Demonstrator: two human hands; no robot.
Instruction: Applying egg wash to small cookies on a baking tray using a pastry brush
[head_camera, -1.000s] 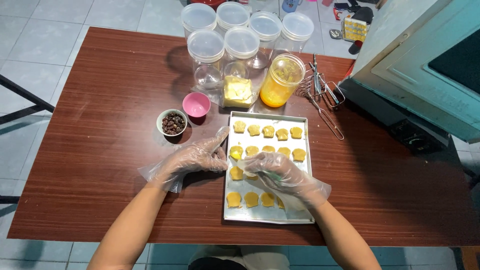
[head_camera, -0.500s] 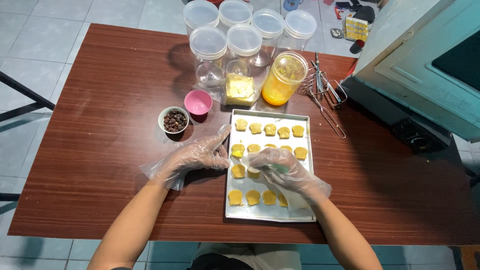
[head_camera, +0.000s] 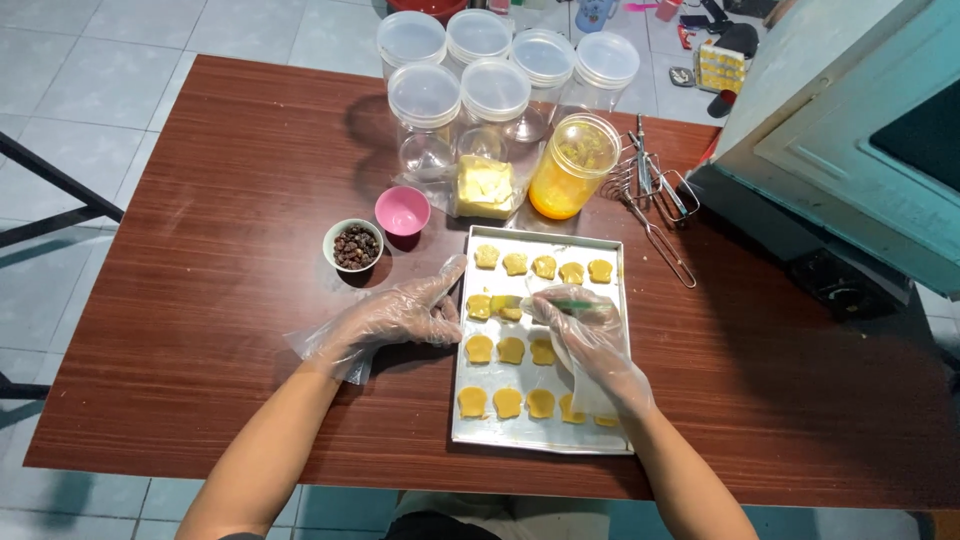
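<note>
A metal baking tray (head_camera: 498, 430) lies on the wooden table, holding several yellow cookie pieces (head_camera: 511, 350) in rows. My right hand (head_camera: 590, 335), in a clear plastic glove, is over the tray's middle, shut on a thin green-handled brush (head_camera: 545, 303) whose tip touches a cookie in the second row. My left hand (head_camera: 398, 315), also gloved, rests on the table at the tray's left edge, fingers apart and touching the rim.
A small bowl of dark bits (head_camera: 354, 245) and a pink cup (head_camera: 402, 210) stand left of the tray. Behind are several lidded clear jars (head_camera: 425, 110), a butter block (head_camera: 484, 186), an orange-filled jar (head_camera: 570, 170), metal whisks (head_camera: 655, 190), and an oven (head_camera: 860, 150) at right.
My right hand has moved the brush up from the third row to a cookie in the second row. My left hand has stayed at the tray's left edge.
</note>
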